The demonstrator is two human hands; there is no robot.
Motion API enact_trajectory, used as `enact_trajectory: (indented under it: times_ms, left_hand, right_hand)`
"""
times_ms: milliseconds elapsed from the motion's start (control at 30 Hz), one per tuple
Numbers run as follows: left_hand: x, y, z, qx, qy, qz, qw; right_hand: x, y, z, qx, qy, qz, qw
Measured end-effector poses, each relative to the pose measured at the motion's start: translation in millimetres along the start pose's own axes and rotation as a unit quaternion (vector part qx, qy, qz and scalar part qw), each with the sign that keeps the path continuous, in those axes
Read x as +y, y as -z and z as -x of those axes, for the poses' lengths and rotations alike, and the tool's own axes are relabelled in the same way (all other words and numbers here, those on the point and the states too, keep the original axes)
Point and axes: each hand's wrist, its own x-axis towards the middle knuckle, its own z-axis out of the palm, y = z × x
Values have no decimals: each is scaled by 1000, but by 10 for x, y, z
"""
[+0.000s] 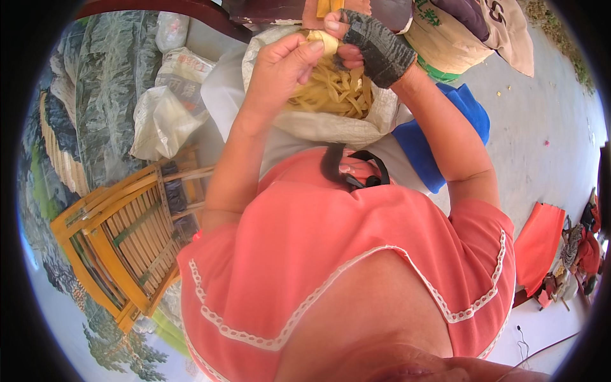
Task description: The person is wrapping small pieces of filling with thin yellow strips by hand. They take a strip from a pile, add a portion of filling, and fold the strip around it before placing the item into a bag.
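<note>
A pale yellow folded strip (323, 42) is pinched between the thumb and fingers of my left hand (289, 59). Close beside it on the right is my right hand (374, 45), in a dark grey knitted fingerless glove. Its bare fingertips are next to the strip, but whether they grip it cannot be made out. Below both hands, a white woven sack (334, 131) lies open at my lap. Many flat yellowish strips (341, 93) lie tangled inside it, partly covered by my hands.
Ahead is a dark table edge (267, 12). A filled woven sack (444, 43) with cloth on it stands front right. White plastic bags (164, 122) and a folded wooden slatted chair (138, 234) are at left. Blue cloth (420, 153) lies by my right leg.
</note>
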Motion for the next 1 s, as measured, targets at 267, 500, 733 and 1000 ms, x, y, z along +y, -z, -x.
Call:
enact_trajectory:
  times_ms: [267,500,733,1000]
  left_hand:
    - [332,-42,247,-62,-10,122,991]
    - [40,174,-13,159,-297,-552,762]
    - [-148,94,-98,61,-201,-622,754]
    - [-492,306,-354,62,-251,-617,744]
  right_hand:
    - [-276,3,169,17,118,72,990]
    - [-35,188,-117,30,64,127,989]
    - [97,115,-183,14,-9,173,985]
    - [147,226,-198,-102,272,788,543]
